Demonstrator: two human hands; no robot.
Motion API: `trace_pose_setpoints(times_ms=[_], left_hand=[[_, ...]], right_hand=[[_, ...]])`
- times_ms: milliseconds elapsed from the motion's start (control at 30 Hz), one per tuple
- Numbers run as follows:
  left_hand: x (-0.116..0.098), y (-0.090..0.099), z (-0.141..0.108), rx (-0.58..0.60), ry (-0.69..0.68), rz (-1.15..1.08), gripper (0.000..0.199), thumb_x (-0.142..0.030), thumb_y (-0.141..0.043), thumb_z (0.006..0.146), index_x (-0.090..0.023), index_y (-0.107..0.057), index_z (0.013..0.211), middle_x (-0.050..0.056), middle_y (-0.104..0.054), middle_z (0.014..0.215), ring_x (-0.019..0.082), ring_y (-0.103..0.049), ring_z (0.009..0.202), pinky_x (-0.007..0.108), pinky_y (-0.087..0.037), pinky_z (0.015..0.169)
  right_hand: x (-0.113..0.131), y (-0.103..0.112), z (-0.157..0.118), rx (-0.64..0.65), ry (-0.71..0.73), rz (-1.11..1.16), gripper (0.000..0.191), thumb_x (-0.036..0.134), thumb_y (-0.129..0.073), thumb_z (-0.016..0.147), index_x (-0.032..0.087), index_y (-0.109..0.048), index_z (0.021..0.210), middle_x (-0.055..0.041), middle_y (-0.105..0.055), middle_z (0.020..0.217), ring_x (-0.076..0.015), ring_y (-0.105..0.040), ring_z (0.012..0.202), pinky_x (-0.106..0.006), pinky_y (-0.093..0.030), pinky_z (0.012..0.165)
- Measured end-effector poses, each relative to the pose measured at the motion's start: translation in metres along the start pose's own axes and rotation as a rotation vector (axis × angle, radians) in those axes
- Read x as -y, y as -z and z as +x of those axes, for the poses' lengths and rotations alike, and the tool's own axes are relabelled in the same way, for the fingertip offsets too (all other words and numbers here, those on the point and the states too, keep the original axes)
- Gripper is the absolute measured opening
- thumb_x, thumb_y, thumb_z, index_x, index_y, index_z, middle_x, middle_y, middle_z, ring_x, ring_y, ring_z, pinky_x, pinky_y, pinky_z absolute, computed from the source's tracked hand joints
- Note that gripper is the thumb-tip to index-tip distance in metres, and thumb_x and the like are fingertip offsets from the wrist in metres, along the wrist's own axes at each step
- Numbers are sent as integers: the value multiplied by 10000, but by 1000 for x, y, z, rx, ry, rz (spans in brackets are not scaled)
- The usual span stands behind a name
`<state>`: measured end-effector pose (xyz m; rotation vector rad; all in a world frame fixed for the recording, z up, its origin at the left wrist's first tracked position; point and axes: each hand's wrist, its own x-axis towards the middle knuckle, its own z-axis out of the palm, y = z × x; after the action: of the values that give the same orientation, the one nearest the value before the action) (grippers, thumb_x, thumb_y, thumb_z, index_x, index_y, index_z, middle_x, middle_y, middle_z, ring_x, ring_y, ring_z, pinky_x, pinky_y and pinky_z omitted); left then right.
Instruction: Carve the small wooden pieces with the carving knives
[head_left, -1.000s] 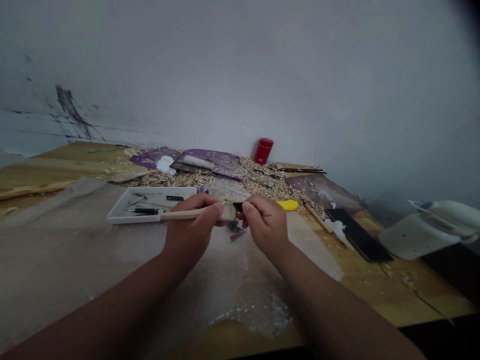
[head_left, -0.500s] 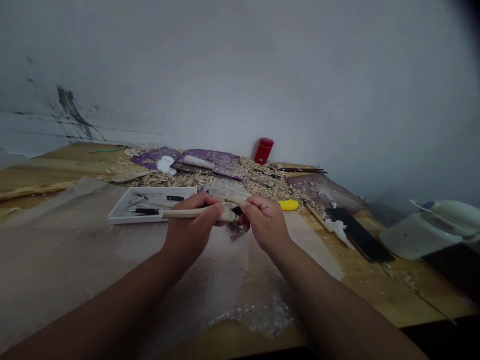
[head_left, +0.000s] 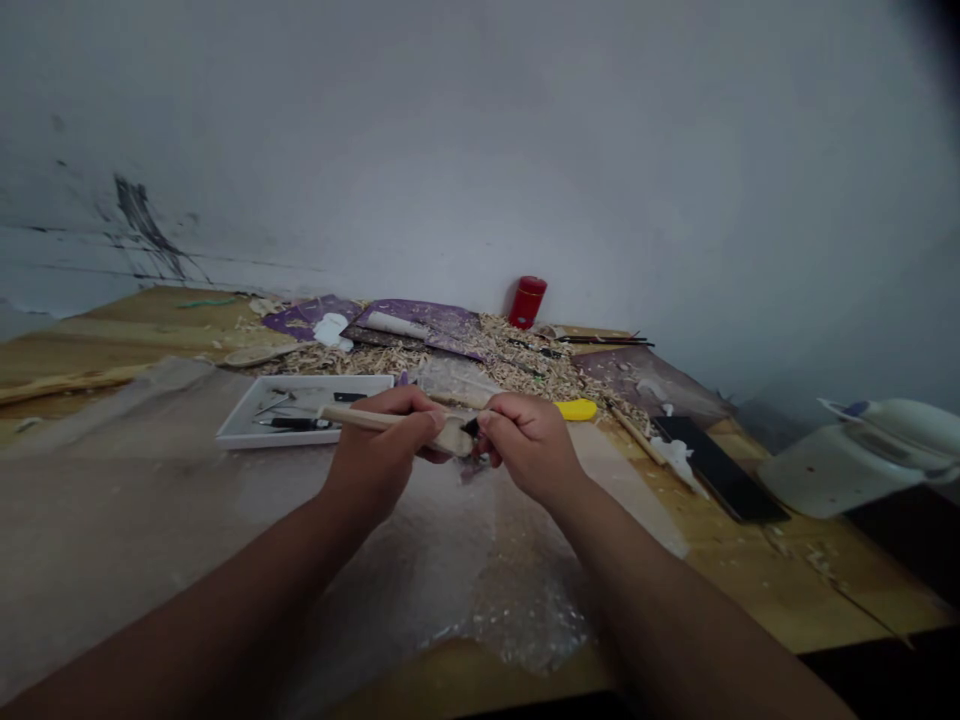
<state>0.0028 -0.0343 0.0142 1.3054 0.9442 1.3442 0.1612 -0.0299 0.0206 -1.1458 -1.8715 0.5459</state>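
A pale wooden spoon (head_left: 454, 436) is held in the air above the tabletop (head_left: 787, 570), between the two hands, with its bowl at the centre and its long handle slanting away to the left. The step in hand is judged to be the paring of the bowl with a small dark blade (head_left: 471, 427), which is seen touching or just beside the bowl's edge. A further cut would call for the spoon to be kept steady and the blade to be guided along the wood. The left hand (head_left: 379, 450) is clenched around the spoon's neck, and the right hand (head_left: 529, 445) is closed at the blade, its fingers (head_left: 510, 418) curled inward, though the tool's grip is hidden by them. Both forearms are brought in from the lower corners of the head view, and the hands are held close together, knuckles upward. A sheet of bubble wrap (head_left: 525, 610) is spread beneath them. Beyond the hands, a white tray (head_left: 240, 440) of carving tools, a scatter of wood shavings (head_left: 525, 362), a yellow-handled tool (head_left: 576, 409), a red canister (head_left: 527, 302) and a flat black slab (head_left: 716, 465) are laid out.
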Motion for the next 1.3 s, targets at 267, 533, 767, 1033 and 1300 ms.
trace_pose_setpoints(times_ms=[267,533,767,1033,1300], left_hand=[[-7,-1,1,19,46,-19,92,-191,-551,642,-164,-594,565,-15,-541,512,110,-519,472,228,-471,429],[-2,-3,4,-43,66,-20,81,-190,-552,632,-157,-593,571,-16,-538,520,104,-508,480,227,-481,433],[-5,-1,0,-102,-110,216,89,-227,-555,676,-183,-629,653,-18,-569,579,107,-505,558,213,-419,508],[-13,-5,-8,-129,-270,437,115,-268,-543,705,-211,-641,720,-7,-619,674,145,-532,654,243,-394,600],[-10,-3,-8,-118,-263,443,102,-259,-551,707,-225,-646,694,-13,-621,659,132,-534,644,248,-390,600]], right_hand=[[5,3,1,32,60,-83,290,202,-438,769,167,-520,493,34,-504,443,-79,-450,451,-192,-317,470],[3,9,2,62,87,-58,288,210,-436,770,168,-518,497,33,-516,454,-77,-460,456,-193,-334,479],[0,3,2,20,-159,245,253,195,-447,734,166,-499,488,40,-516,418,-63,-441,357,-171,-329,374],[7,-3,0,-60,-209,310,252,214,-453,736,164,-484,491,45,-515,414,-58,-446,342,-161,-336,354],[8,-4,-3,-74,-139,181,270,203,-454,762,164,-519,502,40,-531,433,-60,-467,367,-161,-354,378]])
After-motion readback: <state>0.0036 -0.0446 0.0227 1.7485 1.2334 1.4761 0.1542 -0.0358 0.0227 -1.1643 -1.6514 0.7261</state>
